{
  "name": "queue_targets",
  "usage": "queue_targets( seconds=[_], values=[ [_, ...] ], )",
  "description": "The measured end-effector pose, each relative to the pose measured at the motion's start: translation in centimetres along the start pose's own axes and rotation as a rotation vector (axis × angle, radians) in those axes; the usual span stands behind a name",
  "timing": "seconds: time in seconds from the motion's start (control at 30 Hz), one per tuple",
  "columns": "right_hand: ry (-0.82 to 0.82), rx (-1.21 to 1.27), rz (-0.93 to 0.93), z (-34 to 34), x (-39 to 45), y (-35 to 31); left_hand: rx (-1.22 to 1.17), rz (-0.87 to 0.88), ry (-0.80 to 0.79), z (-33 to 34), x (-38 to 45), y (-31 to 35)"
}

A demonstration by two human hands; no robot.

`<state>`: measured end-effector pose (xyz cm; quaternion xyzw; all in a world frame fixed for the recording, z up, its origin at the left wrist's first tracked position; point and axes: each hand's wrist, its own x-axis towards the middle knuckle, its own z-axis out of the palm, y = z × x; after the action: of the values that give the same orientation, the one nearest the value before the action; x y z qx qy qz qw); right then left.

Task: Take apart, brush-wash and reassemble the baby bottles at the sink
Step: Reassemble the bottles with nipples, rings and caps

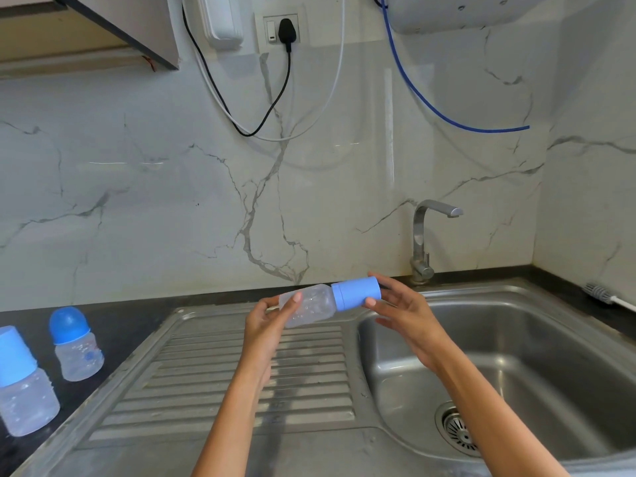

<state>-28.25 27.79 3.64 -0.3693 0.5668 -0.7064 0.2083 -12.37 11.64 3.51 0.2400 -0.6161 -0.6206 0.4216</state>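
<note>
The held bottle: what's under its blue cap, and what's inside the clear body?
The blue cap is opaque, so anything under it is hidden. The clear body shows only water droplets. Left hand grips the body, right hand the cap.

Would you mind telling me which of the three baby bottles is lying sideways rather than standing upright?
The bottle in the hands, held sideways above the drainboard, blue cap pointing right. The domed-cap bottle and the flat-cap bottle stand upright on the dark counter.
</note>
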Motion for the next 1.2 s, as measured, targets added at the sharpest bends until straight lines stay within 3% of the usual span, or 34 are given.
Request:
queue_targets(
  seconds=[0.33, 0.47, 0.57, 0.7, 0.8, 0.93, 1.2],
  values=[
    [0.132, 0.035, 0.124, -0.1, 0.3, 0.7, 0.175, 0.021, -0.124, -0.3, -0.2, 0.3],
    [0.195, 0.011, 0.129, 1.1, 0.7, 0.3, 0.430, 0.019, -0.264, -0.8, -0.1, 0.2],
    [0.163, 0.022, 0.078, 2.8, 0.6, 0.4, 0.687, 0.099, -0.264, -0.3, 0.2, -0.6],
    [0.134, 0.024, -0.017, 4.7, 0.4, 0.9, 0.575, 0.088, -0.170, -0.2, 0.3, -0.9],
    [0.228, -0.197, -0.138, 5.0, 0.4, 2.1, 0.534, 0.094, -0.059, -0.8, 0.3, 0.1],
    [0.193, -0.532, -0.205, 5.6, -0.1, 3.6, 0.531, 0.111, 0.015, -2.5, -0.3, 1.4],
    [0.115, -0.557, -0.219, 14.8, -1.0, 2.4, 0.611, 0.108, 0.196, -12.6, -4.4, 3.6]
  ],
)
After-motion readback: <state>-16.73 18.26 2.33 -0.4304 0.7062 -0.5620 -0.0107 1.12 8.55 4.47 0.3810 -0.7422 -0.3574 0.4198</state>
